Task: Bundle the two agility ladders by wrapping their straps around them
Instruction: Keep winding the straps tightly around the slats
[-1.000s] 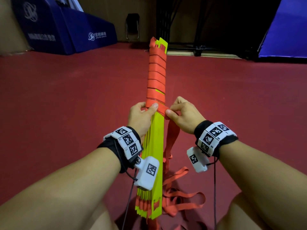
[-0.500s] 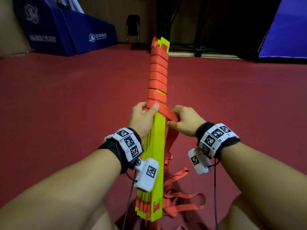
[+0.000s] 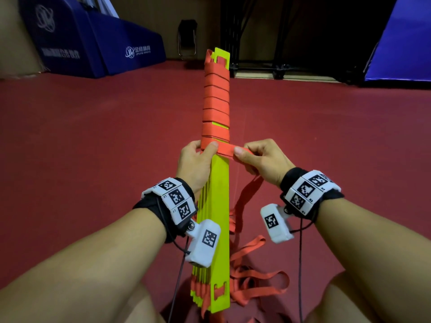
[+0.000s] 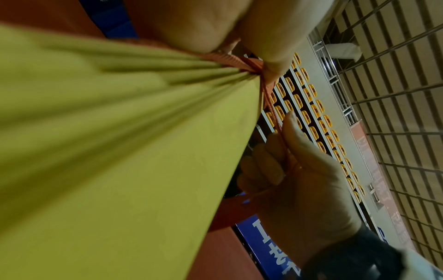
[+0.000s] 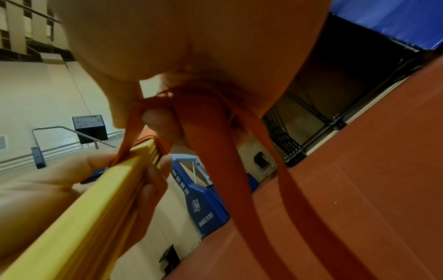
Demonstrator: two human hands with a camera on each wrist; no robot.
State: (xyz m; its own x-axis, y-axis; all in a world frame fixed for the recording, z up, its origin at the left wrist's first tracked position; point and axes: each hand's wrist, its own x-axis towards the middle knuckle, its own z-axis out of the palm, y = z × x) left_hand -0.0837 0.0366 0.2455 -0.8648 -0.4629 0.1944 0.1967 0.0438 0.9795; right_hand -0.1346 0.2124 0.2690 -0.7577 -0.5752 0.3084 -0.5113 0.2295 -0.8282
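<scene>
A stack of yellow-green ladder rungs (image 3: 217, 206) stands on end between my knees, its upper half wound in orange strap (image 3: 215, 106). My left hand (image 3: 198, 159) grips the stack just under the last winding, thumb pressing the strap on the front face. My right hand (image 3: 258, 157) pinches the strap between thumb and fingers, drawn level across to the right of the stack. The free strap (image 3: 247, 199) hangs from that hand to a loose pile on the floor (image 3: 256, 283). In the right wrist view the strap (image 5: 210, 151) runs from my fingers down past the rungs (image 5: 95, 208).
Red sports floor (image 3: 93, 136) lies all around. Blue padded mats (image 3: 98, 43) stand at the back left, another blue mat (image 3: 405, 43) at the back right. A folding chair (image 3: 187, 40) and black metal frames (image 3: 268, 54) stand against the far wall.
My right hand has come up from behind the stack and pulled the strap out level to the right, laying another turn across the front. The left hand has kept its grip.
</scene>
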